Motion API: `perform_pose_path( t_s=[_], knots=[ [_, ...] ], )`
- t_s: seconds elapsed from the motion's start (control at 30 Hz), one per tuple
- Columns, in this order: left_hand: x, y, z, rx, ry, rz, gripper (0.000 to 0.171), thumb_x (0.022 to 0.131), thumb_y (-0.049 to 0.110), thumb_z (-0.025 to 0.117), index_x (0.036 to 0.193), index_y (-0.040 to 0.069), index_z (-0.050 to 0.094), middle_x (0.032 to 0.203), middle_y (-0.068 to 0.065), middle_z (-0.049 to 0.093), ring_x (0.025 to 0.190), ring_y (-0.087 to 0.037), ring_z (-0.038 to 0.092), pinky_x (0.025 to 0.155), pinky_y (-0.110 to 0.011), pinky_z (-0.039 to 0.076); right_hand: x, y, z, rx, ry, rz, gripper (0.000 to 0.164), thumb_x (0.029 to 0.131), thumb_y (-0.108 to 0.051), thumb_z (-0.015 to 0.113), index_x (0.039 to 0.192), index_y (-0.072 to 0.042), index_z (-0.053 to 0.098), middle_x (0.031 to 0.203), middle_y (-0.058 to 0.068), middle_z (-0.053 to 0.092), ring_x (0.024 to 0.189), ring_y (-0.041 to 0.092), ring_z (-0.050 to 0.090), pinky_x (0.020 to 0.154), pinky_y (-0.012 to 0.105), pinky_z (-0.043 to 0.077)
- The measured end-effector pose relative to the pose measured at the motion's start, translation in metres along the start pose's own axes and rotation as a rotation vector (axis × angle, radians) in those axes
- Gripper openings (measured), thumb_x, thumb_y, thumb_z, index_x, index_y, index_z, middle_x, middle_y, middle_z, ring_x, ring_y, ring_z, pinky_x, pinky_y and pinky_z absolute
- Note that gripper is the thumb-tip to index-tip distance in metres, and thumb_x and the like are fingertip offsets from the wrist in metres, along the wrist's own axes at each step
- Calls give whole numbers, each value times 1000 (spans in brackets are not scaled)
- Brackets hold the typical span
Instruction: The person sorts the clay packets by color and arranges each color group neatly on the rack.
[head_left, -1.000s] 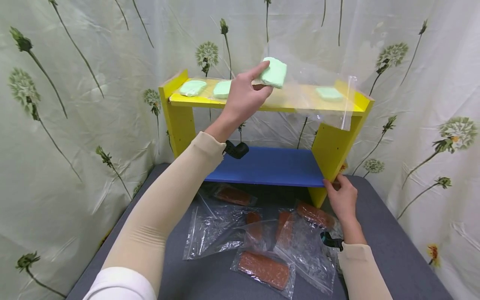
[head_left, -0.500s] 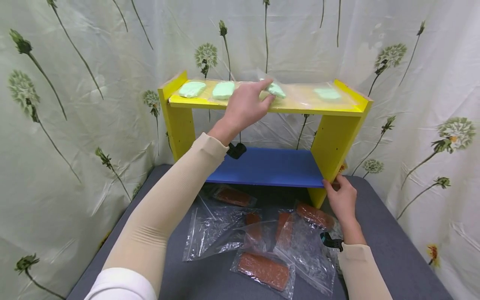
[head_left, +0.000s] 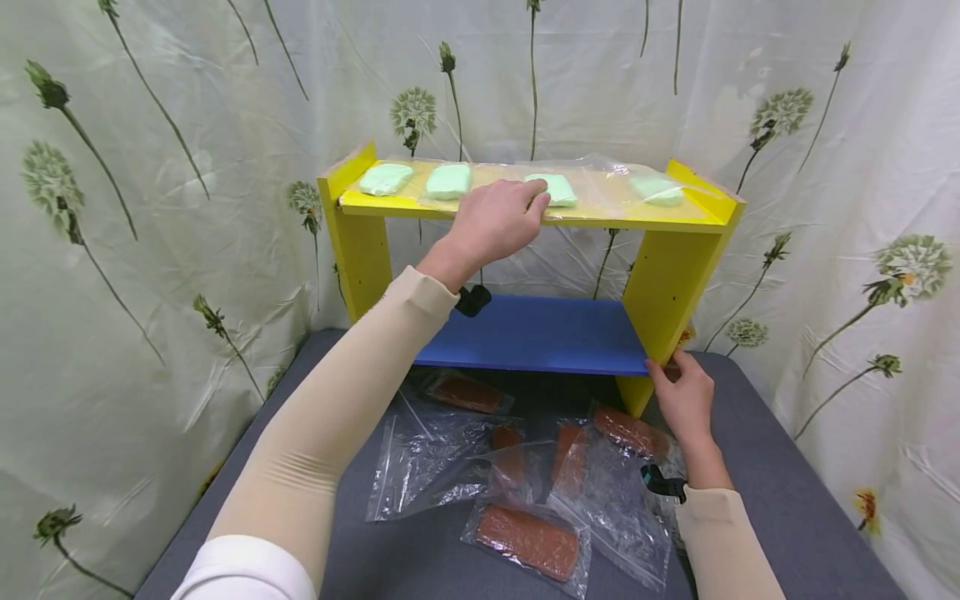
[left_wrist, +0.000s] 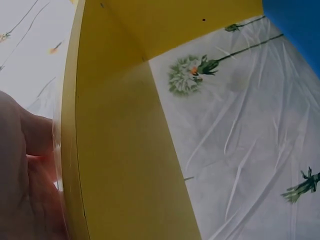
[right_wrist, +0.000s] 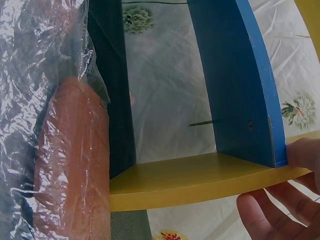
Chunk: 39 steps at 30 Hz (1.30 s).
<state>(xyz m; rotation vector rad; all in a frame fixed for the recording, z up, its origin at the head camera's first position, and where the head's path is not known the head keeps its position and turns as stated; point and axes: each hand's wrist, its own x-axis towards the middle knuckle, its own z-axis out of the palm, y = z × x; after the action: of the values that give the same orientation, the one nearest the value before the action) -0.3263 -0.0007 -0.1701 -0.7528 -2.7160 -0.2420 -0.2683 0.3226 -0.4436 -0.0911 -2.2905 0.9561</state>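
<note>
On the top board of a yellow and blue shelf unit (head_left: pixel 671 275) lies a pale green slab (head_left: pixel 557 190) in a clear zip bag. My left hand (head_left: pixel 498 218) pinches the slab's left edge between thumb and index finger. The left wrist view catches only part of that hand (left_wrist: pixel 25 175), beside the yellow board's edge; the slab is hidden there. Lower right, my right hand (head_left: pixel 686 396) grips the unit's yellow side panel (right_wrist: pixel 200 182) where it meets the blue shelf (head_left: pixel 540 333). Its thumb is by the blue shelf's end, its fingers outside the panel (right_wrist: pixel 255 210).
Three more pale green slabs lie along the top board, among them a far-left slab (head_left: pixel 386 177) and a far-right slab (head_left: pixel 657 189). Several bagged reddish-brown slabs, one slab (head_left: pixel 528 540) nearest, lie on the dark grey table (head_left: pixel 390 558). A flowered curtain (head_left: pixel 150 250) hangs behind.
My left hand has lowered the bagged green slab from above the top board onto it, and the slab now lies flat. The bag's hanging end now lies on the board. My right hand stayed put.
</note>
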Motion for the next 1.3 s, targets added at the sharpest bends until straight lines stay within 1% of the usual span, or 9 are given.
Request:
perform_pose_path(
  t_s=[0.07,0.13,0.27,0.37,0.43,0.57,0.8,1.07,1.3],
  knots=[
    [0,-1,1,-18,15,7,42,109,38,21,119,20,58,89,-4,55,86,-19,54,71,-36,41,0,0,0,3,-3,4,33,98,-27,68,125,-7,67,112,14,70,97,31,68,62,13,42],
    [0,-2,1,-23,17,5,43,109,37,22,128,22,58,91,-1,56,87,-17,54,71,-35,41,0,-1,0,7,-8,8,34,98,-27,68,126,-7,67,113,14,70,97,32,68,62,12,42],
    [1,-2,-1,-34,-8,-5,49,109,38,23,148,26,49,120,0,64,103,-18,59,77,-36,46,-1,0,1,12,-18,12,35,99,-29,67,127,-7,66,114,14,69,98,32,68,63,10,42],
    [0,-2,-4,-56,-5,2,50,109,38,28,154,24,44,145,1,55,124,-20,55,91,-37,48,-2,1,1,17,-20,15,35,99,-30,67,126,-8,66,113,14,69,98,31,67,63,11,42],
    [-2,-2,-8,-76,21,16,49,108,37,32,154,23,44,148,0,52,132,-19,50,100,-38,45,-2,2,1,20,-19,14,34,99,-30,67,125,-8,66,113,14,69,98,31,67,64,11,42],
    [-12,-1,-15,-95,134,45,49,107,34,40,155,23,43,152,1,47,132,-19,51,102,-36,45,-3,3,1,18,-18,13,34,99,-30,67,125,-8,66,113,13,69,98,31,67,65,12,43],
    [-40,-10,-21,-171,366,78,44,105,27,50,148,19,53,146,-2,53,94,-23,65,75,-34,50,-2,1,-1,14,-15,0,31,99,-29,67,121,-7,67,110,14,70,96,31,67,64,17,44],
    [-76,-32,-12,-224,566,125,39,102,19,56,140,12,61,137,-8,59,105,-27,65,76,-37,52,-2,-1,1,16,-19,4,31,99,-29,67,119,-6,68,106,13,70,94,30,67,64,17,44],
    [-111,-51,8,-293,748,120,35,99,14,60,133,7,65,133,-11,62,121,-24,60,87,-43,53,-1,-1,0,16,-13,10,30,99,-27,67,119,-6,68,107,14,70,95,31,66,65,19,44]
  ],
)
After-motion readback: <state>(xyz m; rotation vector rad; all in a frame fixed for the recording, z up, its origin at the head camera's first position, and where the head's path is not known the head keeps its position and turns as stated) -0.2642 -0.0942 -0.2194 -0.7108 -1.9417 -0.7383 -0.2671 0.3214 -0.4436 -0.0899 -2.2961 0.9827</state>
